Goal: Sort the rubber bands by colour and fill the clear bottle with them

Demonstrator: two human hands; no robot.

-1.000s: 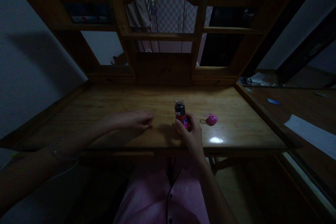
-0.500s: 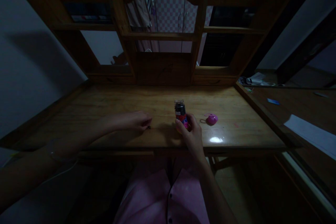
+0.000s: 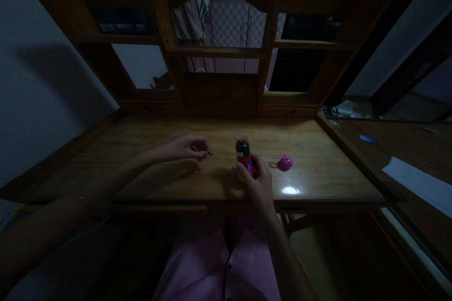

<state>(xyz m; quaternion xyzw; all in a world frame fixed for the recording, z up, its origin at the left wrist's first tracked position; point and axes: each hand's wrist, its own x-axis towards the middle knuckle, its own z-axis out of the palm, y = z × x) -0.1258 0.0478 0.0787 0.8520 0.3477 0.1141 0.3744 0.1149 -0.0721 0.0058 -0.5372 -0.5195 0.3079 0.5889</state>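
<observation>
My right hand (image 3: 260, 176) is wrapped round a clear bottle (image 3: 242, 150) with dark contents at the top and a red, blue and pink lower part. The bottle is uncapped and leans slightly, low over the desk. To its left, my left hand (image 3: 193, 147) is raised above the desk, its thumb and finger pinching a small dark loop (image 3: 210, 153). What the loop is made of is too small to tell. A pink cap (image 3: 285, 163) with a looped strap lies on the desk, right of my right hand.
The wooden desk (image 3: 141, 136) has a shelf hutch (image 3: 221, 51) along its back. A lower wooden surface at the right bears a white paper sheet (image 3: 418, 183) and a small blue card (image 3: 367, 138). A wall (image 3: 45, 75) stands at the left.
My left hand has lifted from the desk surface and moved a little to the right, carrying the small dark loop in its pinch. My right hand and the bottle have hardly moved.
</observation>
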